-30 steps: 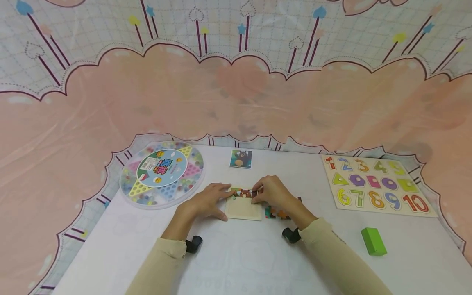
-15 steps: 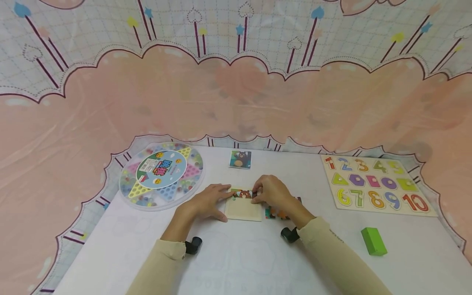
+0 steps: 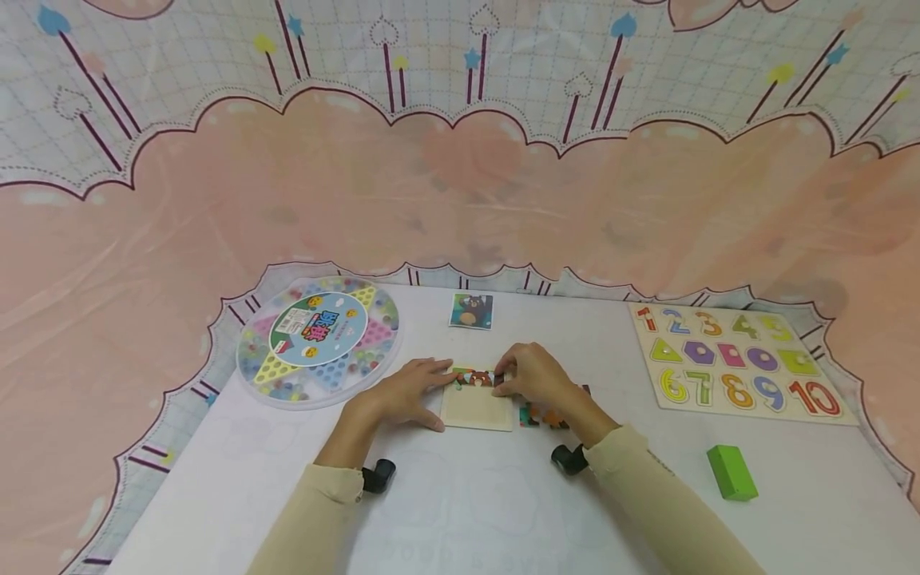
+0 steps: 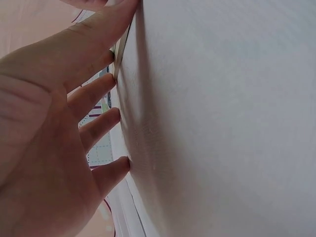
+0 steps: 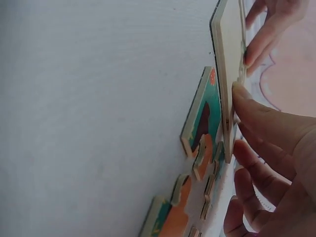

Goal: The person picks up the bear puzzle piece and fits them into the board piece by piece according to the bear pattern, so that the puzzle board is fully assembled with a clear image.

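Observation:
The wooden puzzle board (image 3: 477,409) lies on the table with its lower part bare. Along its top edge sit puzzle pieces (image 3: 475,378) printed with a brown bear's face. My left hand (image 3: 406,393) is spread at the board's left side, index fingertip on the top pieces and thumb by the lower left corner. At the top right corner, my right hand (image 3: 535,375) pinches a dark puzzle piece (image 3: 499,380) between thumb and index finger, mostly hidden. Loose puzzle pieces (image 5: 203,123), green and orange, lie on the table beside the board, partly under the right hand in the head view.
A small bear picture card (image 3: 471,311) lies behind the board. To the left is a round Chinese checkers set (image 3: 319,342). A number and shape puzzle board (image 3: 740,363) lies at the right, with a green block (image 3: 731,473) in front of it.
The view shifts slightly. Both hands and the puzzle pieces stay in nearly the same places.

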`<state>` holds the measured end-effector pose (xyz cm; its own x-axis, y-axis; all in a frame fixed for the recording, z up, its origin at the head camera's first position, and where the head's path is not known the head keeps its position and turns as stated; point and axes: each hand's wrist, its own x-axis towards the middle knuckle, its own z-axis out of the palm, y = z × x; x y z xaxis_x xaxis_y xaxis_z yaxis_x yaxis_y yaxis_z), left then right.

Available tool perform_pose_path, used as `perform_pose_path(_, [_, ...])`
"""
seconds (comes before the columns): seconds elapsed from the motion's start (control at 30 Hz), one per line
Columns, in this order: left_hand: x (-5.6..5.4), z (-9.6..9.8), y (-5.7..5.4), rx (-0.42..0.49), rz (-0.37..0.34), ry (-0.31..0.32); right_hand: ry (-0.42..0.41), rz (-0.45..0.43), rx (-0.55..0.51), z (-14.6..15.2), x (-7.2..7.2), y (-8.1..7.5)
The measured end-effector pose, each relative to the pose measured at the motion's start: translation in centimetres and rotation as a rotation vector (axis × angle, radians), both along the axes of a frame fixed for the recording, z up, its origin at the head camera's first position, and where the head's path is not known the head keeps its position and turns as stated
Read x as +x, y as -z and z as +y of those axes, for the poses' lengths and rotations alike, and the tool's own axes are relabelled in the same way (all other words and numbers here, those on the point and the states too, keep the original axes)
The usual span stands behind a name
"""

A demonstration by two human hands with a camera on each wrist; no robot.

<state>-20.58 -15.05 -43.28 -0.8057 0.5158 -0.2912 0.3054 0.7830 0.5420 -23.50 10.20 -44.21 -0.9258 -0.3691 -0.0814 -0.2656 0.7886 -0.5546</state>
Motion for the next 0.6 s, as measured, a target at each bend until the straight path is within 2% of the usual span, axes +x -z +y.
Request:
perform_pose_path(0.3, [-0.1, 0.2, -0.1, -0.023, 0.002, -0.014, -0.095, -0.006, -0.023, 1.4, -0.2, -0.1])
perform_pose_path(0.43, [-0.1, 0.4, 0.0, -0.037, 0.009, -0.011, -0.092, -0.041, -0.042, 2.2, -0.4, -0.2])
perform_pose_path(0.6, [0.0, 0.4, 0.0, -0.045, 0.01, -0.014, -0.079, -0.009, -0.043, 2.9, -0.5, -0.5])
